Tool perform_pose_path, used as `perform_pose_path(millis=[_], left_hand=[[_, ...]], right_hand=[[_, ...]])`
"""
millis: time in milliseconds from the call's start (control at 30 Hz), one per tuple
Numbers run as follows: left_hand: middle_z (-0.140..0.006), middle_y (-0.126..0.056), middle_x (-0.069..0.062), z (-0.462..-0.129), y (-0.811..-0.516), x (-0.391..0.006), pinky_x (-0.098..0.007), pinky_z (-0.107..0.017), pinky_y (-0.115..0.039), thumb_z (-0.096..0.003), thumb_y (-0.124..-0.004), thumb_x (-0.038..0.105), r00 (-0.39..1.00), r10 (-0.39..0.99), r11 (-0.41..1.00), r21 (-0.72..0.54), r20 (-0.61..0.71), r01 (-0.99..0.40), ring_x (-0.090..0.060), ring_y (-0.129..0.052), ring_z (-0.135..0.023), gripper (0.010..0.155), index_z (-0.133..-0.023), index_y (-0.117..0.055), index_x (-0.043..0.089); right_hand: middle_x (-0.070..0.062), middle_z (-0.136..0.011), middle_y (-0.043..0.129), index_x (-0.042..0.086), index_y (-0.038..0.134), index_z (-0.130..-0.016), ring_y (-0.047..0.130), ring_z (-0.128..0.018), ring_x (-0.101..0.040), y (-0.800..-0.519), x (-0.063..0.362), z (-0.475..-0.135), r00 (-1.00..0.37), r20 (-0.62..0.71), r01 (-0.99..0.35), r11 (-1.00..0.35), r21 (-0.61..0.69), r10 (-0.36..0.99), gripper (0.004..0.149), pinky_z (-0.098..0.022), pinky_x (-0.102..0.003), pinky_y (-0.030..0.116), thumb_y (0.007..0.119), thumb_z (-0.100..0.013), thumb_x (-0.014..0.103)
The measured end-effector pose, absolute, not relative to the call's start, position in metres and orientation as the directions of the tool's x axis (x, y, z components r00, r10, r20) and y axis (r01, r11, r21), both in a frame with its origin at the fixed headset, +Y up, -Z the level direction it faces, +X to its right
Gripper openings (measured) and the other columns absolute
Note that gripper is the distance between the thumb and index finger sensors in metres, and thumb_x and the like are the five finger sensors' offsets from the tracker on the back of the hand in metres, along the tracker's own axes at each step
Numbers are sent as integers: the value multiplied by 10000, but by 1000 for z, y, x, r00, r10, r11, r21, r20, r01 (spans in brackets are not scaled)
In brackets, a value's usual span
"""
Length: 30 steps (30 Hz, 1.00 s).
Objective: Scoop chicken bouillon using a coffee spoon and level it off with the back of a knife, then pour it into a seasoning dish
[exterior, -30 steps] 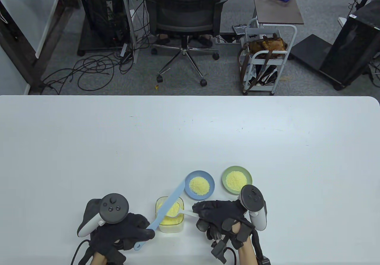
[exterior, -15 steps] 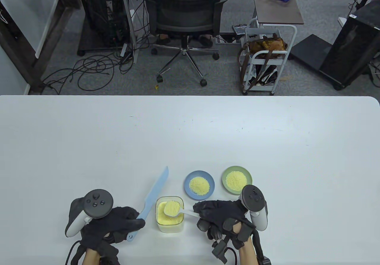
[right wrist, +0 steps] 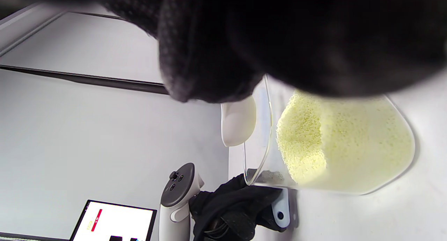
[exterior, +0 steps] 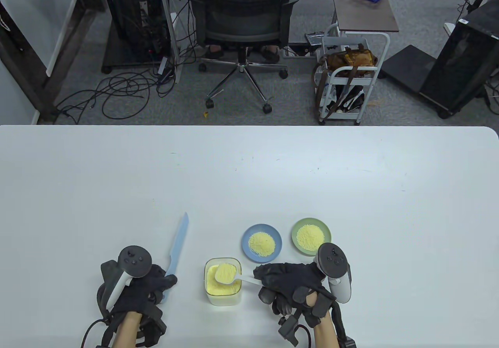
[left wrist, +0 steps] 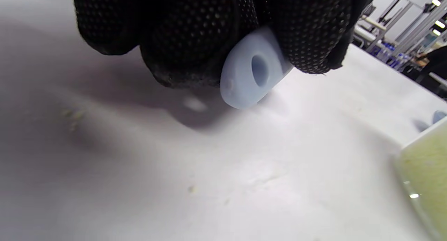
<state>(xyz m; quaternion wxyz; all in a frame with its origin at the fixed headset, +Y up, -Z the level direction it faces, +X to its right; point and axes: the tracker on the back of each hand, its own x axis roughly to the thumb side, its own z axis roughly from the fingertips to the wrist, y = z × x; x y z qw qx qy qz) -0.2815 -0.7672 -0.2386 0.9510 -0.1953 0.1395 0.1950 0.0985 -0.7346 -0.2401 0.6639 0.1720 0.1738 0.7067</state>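
Note:
My left hand [exterior: 161, 282] grips the handle of a light blue plastic knife [exterior: 178, 242] left of the container, with the blade pointing away from me. In the left wrist view the knife's handle end [left wrist: 251, 73], with its hole, sticks out of my curled fingers [left wrist: 195, 35] just above the tabletop. My right hand [exterior: 271, 281] holds a white coffee spoon [exterior: 230, 274] filled with yellow bouillon over the clear container [exterior: 222, 299] of bouillon. The spoon's underside [right wrist: 238, 124] and the container [right wrist: 342, 143] show in the right wrist view.
A blue seasoning dish [exterior: 262, 243] and a green one [exterior: 311, 237], each holding a small heap of bouillon, stand just beyond the container and my right hand. A few yellow grains [left wrist: 191, 189] lie on the white table [exterior: 249, 176].
My left hand has swung the knife off the spoon and container, carrying it left and down toward the table. The right hand keeps the filled spoon over the container.

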Motion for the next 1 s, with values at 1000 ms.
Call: perform_pose_path(millis=[1000], left_hand=[[-481, -973, -61, -232, -760, -274, -406, -400, -811, -289, -912, 489, 942, 130, 948, -240, -310, -210, -145, -983, -275, 472, -651, -884, 187]], right_hand=[[-264, -282, 959, -104, 790, -690, 903, 106, 62, -733, 98, -240, -58, 22, -877, -61, 476, 998, 377, -29, -304, 908, 792, -406, 144]])
